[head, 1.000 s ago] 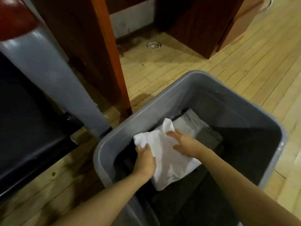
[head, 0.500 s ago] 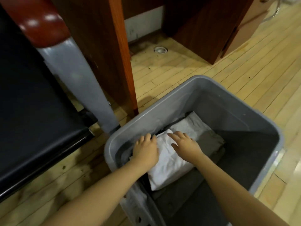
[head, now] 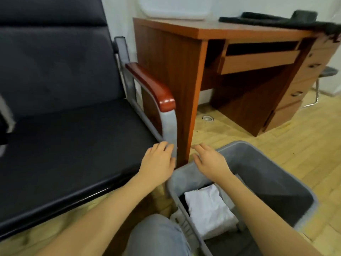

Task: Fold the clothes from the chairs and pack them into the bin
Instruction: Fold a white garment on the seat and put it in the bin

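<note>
Both hands — left hand (head: 156,161), right hand (head: 212,161) — hover apart, fingers relaxed, empty; black chair (head: 70,145) armrest (head: 153,85) and wooden desk (head: 184,71) crowd the grey bin (head: 273,174) holding a folded white garment (head: 208,211).

Floor (head: 304,145): light wooden boards, laid in narrow strips. A small round metal fitting (head: 208,118) is set into the boards under the table.

Items standing directly on the floor:
- Grey bin (head: 287,174), at lower right. A folded white garment (head: 208,209) lies inside it, on darker fabric.
- Black chair (head: 64,145), at left, with a grey metal frame and a red-brown armrest (head: 153,85). Its seat is bare.
- Table (head: 184,71), of red-brown wood, just beside the chair and behind the bin. A dark garment (head: 276,21) lies on its top at the far right.
</note>
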